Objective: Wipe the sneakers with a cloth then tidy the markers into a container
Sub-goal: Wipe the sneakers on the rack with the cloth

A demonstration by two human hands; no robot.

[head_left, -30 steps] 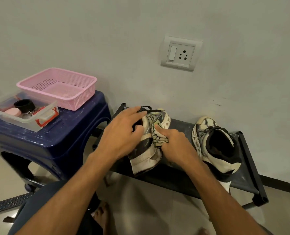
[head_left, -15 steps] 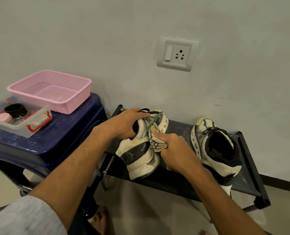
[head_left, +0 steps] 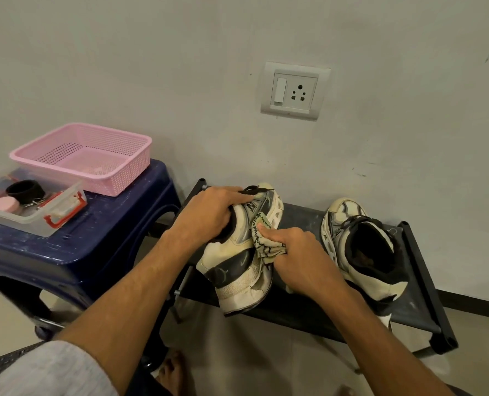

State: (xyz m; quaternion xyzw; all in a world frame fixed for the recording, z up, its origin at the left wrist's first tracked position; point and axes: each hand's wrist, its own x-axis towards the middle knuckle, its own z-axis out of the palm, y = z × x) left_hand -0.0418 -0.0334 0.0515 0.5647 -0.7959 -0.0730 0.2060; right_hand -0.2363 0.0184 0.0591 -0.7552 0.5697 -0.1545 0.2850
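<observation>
1. The sneaker (head_left: 237, 270) you were wiping was tipped on its side over the left part of the shoe rack (head_left: 303, 221), with its heel toward you near the front edge. I could not tell whether its sole rested on the rack or you held it just clear. The second sneaker (head_left: 360, 247) stood upright to the right, well apart.
2. Your left grip (head_left: 209, 215) was clamped on the sneaker at the collar and laces. Your right grip (head_left: 297, 252) pinched the bunched cloth (head_left: 261, 238) against the sneaker's side panel.
3. The sneaker probably handled as light. Its padded upper would give under pressure and its sole would stay stiff, so the collar was a sound place to brace it. The heel midsole looked worn and cracked, so hard rubbing there could flake it.
4. The cloth was soft and limp, and it would only scrub if you kept it wadded behind your fingertips.
5. The sneaker's far side, your left fingertips and most of the cloth under your right palm were hidden.
6. I could not make out any markers. The clear container (head_left: 66, 215) on the blue stool (head_left: 108, 238) showed a black ring and a pink round thing, and its left end was cut off by the frame. The pink basket (head_left: 123, 178) stood behind it.
</observation>
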